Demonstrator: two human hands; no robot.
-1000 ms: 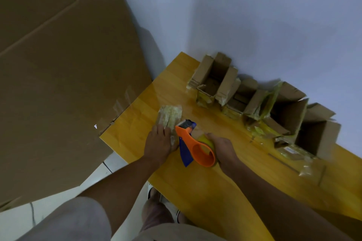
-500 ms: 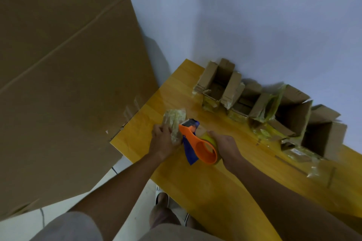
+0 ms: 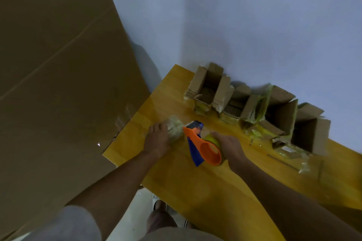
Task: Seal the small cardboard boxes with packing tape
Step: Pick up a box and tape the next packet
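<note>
A small tape-wrapped cardboard box lies on the yellow wooden tabletop, its near side hidden under the left hand, whose fingers rest on top of it. Touching the box's right end is the orange and blue plastic tape dispenser, gripped by the right hand, which covers most of its yellowish tape roll. Beyond the right hand, a blurred row of open brown cardboard boxes stands against the pale wall. Left of the left hand leans a large brown cardboard sheet, cut off by the frame.
</note>
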